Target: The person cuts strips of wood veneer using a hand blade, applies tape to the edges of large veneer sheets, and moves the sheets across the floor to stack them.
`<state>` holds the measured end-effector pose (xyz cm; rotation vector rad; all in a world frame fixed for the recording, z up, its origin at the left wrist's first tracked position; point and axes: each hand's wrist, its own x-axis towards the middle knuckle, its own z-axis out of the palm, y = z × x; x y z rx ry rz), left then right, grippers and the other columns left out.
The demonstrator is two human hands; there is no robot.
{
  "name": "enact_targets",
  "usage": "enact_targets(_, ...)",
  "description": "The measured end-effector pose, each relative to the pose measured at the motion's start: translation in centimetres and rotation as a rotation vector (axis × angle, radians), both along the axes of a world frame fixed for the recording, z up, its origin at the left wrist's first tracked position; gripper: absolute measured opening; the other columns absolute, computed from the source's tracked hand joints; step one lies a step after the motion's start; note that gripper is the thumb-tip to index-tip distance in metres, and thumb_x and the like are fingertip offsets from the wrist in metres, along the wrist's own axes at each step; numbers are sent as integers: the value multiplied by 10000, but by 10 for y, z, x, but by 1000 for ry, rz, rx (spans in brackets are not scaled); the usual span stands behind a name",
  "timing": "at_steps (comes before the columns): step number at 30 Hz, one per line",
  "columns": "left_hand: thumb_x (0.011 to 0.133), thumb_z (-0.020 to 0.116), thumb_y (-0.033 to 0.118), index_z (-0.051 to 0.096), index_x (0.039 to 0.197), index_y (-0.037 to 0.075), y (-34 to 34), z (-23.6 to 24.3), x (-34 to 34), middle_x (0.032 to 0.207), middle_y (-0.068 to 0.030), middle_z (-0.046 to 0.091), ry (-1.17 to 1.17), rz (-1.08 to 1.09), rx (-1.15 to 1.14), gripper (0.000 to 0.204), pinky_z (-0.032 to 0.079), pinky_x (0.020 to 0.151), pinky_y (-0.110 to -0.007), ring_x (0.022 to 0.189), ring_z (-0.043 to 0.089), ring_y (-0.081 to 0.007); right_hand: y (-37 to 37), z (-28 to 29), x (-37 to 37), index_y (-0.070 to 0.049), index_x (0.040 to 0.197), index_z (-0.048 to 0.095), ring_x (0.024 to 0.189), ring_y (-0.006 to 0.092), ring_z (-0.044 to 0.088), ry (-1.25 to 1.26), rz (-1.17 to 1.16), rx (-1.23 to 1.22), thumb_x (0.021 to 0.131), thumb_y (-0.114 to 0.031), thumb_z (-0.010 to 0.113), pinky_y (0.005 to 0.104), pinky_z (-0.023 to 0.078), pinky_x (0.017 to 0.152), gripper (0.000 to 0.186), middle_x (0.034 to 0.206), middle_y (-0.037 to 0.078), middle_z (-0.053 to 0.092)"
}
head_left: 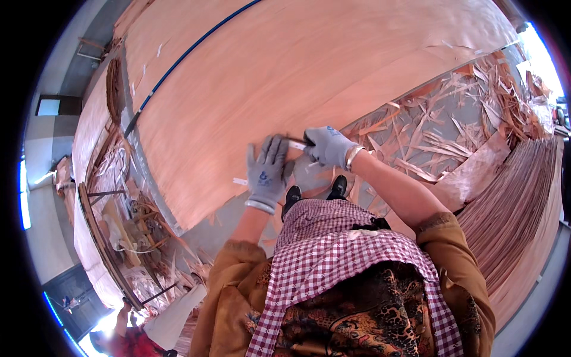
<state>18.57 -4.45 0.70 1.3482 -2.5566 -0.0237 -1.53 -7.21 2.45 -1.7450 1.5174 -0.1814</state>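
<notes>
Head view, student: where does the wooden sheet (285, 71) lie, and how are the hands set?

Instructor: Taking the round picture as a dial, the sheet fills it from ten o'clock to one, its near edge reaching the hands close to the centre. The gloved left hand (265, 175) lies palm down at that edge, fingers extended, thumb toward three o'clock. The gloved right hand (330, 146), curled just off centre toward one o'clock, appears to pinch one end of a narrow white strip (297, 145).

Student: How far along is the work?

Instructor: Partly done, one may judge. Small strips (159, 49) lie on the sheet toward ten and eleven o'clock, and a second strip (239, 181) sits beside the left hand, on its nine o'clock side. The pinched one seems not fully laid down; how many remain cannot be told.

Student: And the sheet's appearance?

Instructor: Thin, broad and pinkish orange, with fine streaked grain and slight ripples toward one o'clock. A blue hose (150, 94) crosses it from twelve o'clock toward ten. Torn scraps (422, 140) litter the floor at two o'clock.
</notes>
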Motion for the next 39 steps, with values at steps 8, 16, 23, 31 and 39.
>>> enact_targets(8,850,542,266,495,1268,70,-13,17,-31,1304,-105,500,-47,-29,6,463,254,1050,-488,1222,451,-259,-32,11,-91,-7,877,556,591,184,626,-491,-550,268,835,-256,623,331,500,573,261,658,98,608)
enact_targets(16,841,551,293,534,1216,64,-70,1,-122,1270,-105,523,52,-169,-10,440,202,1048,-583,1225,443,-261,-37,18,-112,9,858,551,737,310,647,-59,-182,35,852,-264,605,385,486,639,279,765,192,631)
enact_targets(23,835,557,259,536,1202,38,-89,27,-135,1266,-111,522,80,-249,109,430,231,1044,-550,1207,455,-267,-63,46,-196,-18,859,523,502,127,547,-449,-622,183,880,-138,533,283,432,461,122,651,75,599)
enact_targets(31,847,536,221,530,1219,39,-135,14,-254,1287,-110,507,107,-389,66,415,235,1058,-516,1236,425,-261,-72,21,-235,11,902,527,717,270,635,-98,-497,133,838,-183,601,365,490,584,217,775,170,631)
enact_targets(39,844,543,217,532,1221,44,-134,28,-271,1289,-129,502,-24,-351,112,415,253,1047,-517,1214,445,-281,-94,34,-369,-13,842,546,506,166,565,-512,-758,43,865,-155,568,292,449,476,145,656,92,620)
